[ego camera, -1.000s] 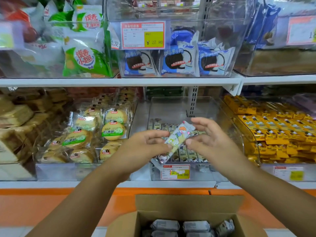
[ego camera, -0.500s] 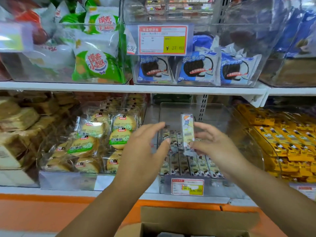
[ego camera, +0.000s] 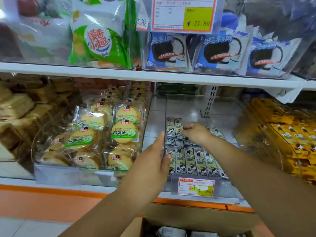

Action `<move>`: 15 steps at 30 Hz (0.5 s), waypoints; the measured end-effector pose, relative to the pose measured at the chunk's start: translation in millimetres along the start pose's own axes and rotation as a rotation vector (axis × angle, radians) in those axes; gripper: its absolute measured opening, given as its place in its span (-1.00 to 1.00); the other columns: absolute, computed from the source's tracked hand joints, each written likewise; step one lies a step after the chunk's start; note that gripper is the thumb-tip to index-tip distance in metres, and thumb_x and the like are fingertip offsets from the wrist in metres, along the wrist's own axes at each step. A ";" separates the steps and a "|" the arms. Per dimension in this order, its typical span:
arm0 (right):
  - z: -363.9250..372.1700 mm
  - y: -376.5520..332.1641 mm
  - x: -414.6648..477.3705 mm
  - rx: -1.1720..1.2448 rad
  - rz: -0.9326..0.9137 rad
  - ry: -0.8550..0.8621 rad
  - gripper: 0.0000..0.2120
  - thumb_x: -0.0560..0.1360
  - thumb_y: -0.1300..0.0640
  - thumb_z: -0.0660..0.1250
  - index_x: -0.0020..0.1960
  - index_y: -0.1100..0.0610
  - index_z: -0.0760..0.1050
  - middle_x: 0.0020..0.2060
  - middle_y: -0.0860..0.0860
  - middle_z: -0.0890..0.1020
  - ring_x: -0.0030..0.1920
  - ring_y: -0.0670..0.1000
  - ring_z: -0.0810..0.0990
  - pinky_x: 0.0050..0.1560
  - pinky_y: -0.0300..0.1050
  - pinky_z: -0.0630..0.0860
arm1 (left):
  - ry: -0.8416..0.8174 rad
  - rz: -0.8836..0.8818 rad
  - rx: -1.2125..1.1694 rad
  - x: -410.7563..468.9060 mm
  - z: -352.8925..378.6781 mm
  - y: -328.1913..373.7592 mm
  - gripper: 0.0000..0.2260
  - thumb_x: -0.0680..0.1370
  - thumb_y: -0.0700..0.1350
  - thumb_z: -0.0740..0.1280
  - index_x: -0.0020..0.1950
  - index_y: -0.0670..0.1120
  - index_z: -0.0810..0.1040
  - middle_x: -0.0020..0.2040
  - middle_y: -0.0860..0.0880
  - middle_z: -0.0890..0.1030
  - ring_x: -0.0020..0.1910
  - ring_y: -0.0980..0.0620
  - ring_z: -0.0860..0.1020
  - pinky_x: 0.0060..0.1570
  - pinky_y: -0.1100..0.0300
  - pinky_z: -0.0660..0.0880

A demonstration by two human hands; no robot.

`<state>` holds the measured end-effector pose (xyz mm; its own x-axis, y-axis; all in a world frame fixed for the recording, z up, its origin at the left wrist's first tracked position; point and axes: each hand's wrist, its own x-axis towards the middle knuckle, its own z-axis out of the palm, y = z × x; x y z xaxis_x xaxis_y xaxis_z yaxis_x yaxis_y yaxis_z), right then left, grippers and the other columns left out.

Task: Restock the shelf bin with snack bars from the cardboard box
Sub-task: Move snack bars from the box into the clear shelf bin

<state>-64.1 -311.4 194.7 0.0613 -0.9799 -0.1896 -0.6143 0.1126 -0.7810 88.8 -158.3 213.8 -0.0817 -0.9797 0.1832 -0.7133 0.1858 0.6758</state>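
Cardboard box (ego camera: 196, 216): right at the bottom of view, open, with grey wrapped packs (ego camera: 171, 231) peeking out; print unreadable.
Left hand (ego camera: 150, 168): open, fingers straight, flat against the outside of the shelf bin's left wall, thumb at its front corner.
Shelf bin (ego camera: 186, 106): clear plastic, on the lower shelf at its front edge.
Bin tag (ego camera: 195, 187): red and yellow, only "80" legible.
Snack bars (ego camera: 191, 161): front row, side by side, pale wrappers with a cartoon figure; the characters look like "乐吧".
Right hand (ego camera: 196, 134): inside the bin, fingers curled, pinching a snack bar (ego camera: 177, 127) at the back-left.
Left neighbour: round cakes (ego camera: 124, 132), green labels reading "煎薄脆".
Right neighbour: yellow packs (ego camera: 290, 134), blurred.
Upper shelf: blue packets (ego camera: 220, 50) marked "奥利奥", a price tag (ego camera: 183, 14) reading "¥ 27.80", and a green bag (ego camera: 99, 41) with "馍香小趣".
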 end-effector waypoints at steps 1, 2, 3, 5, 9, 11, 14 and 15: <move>-0.5 1.0 -0.6 -0.020 -0.001 -0.024 -0.58 0.56 0.11 0.30 0.39 0.18 0.38 0.33 0.10 0.49 0.28 0.11 0.48 0.32 -0.06 0.38 | 0.001 0.009 -0.008 -0.2 -0.2 -0.9 -0.55 0.66 -0.03 0.14 0.51 0.20 0.10 0.18 0.05 0.58 0.10 0.08 0.56 0.08 0.07 0.51; -0.8 2.0 -1.2 -0.028 -0.005 -0.046 -0.56 0.57 0.09 0.28 0.42 0.16 0.35 0.36 0.09 0.46 0.30 0.09 0.46 0.30 -0.09 0.35 | -0.002 0.013 -0.014 -0.5 -0.5 -1.6 -0.55 0.66 -0.03 0.15 0.51 0.22 0.10 0.18 0.07 0.58 0.11 0.10 0.55 0.08 0.10 0.51; -1.8 2.8 -2.4 -0.030 -0.007 -0.067 -0.55 0.58 0.07 0.27 0.43 0.15 0.33 0.38 0.09 0.44 0.31 0.09 0.45 0.27 -0.12 0.34 | -0.004 0.017 -0.022 -0.8 -0.3 -1.6 -0.55 0.66 -0.03 0.15 0.51 0.23 0.10 0.19 0.08 0.57 0.12 0.11 0.55 0.08 0.12 0.51; -2.5 3.2 -3.9 -0.046 -0.016 -0.094 -0.55 0.59 0.06 0.24 0.45 0.13 0.30 0.40 0.09 0.41 0.33 0.08 0.43 0.23 -0.14 0.33 | -0.009 0.018 -0.032 -0.5 0.6 -2.5 -0.53 0.66 -0.03 0.15 0.52 0.23 0.09 0.22 0.09 0.56 0.14 0.12 0.54 0.08 0.15 0.50; -7.7 -0.7 -15.5 -0.084 -0.051 -0.099 -0.54 0.60 0.07 0.24 0.47 0.11 0.27 0.39 0.09 0.42 0.24 0.03 0.51 0.22 -0.14 0.38 | -0.014 0.022 -0.025 -0.8 1.9 -5.1 -0.52 0.66 -0.03 0.15 0.54 0.22 0.06 0.21 0.05 0.58 0.02 0.16 0.53 0.03 0.21 0.47; -16.4 -3.7 -31.0 -0.126 -0.128 -0.054 -0.53 0.60 0.07 0.23 0.48 0.06 0.24 0.29 0.04 0.50 -0.18 -0.17 0.57 -0.12 -0.28 0.48 | -0.065 -0.013 0.011 -8.4 2.1 -7.0 -0.46 0.66 0.00 0.16 0.58 0.16 0.00 0.24 -0.03 0.58 0.08 0.08 0.57 0.12 0.11 0.51; -33.4 -4.9 -71.9 -0.003 -0.313 0.114 -0.61 0.59 0.11 0.23 0.41 0.01 0.33 -0.07 -0.08 0.59 -0.23 -0.17 0.55 -0.33 -0.37 0.39 | -0.167 -0.124 0.026 -33.3 3.3 -17.1 -0.41 0.64 0.04 0.20 0.60 0.09 -0.01 0.40 0.09 0.46 0.24 0.13 0.52 0.20 0.25 0.45; -37.5 -2.8 -91.5 0.086 -0.387 0.191 -0.66 0.58 0.14 0.24 0.34 -0.01 0.40 -0.13 -0.03 0.60 -0.21 -0.13 0.55 -0.32 -0.37 0.40 | -0.184 -0.153 0.041 -44.4 5.3 -23.0 -0.41 0.63 0.04 0.21 0.60 0.07 0.02 0.40 0.10 0.44 0.24 0.15 0.52 0.16 0.30 0.42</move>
<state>-97.5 -228.2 236.6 0.1225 -0.9645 0.2341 -0.5061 -0.2636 -0.8212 105.1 -119.5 186.3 -0.0929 -0.9942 -0.0548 -0.7545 0.0344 0.6554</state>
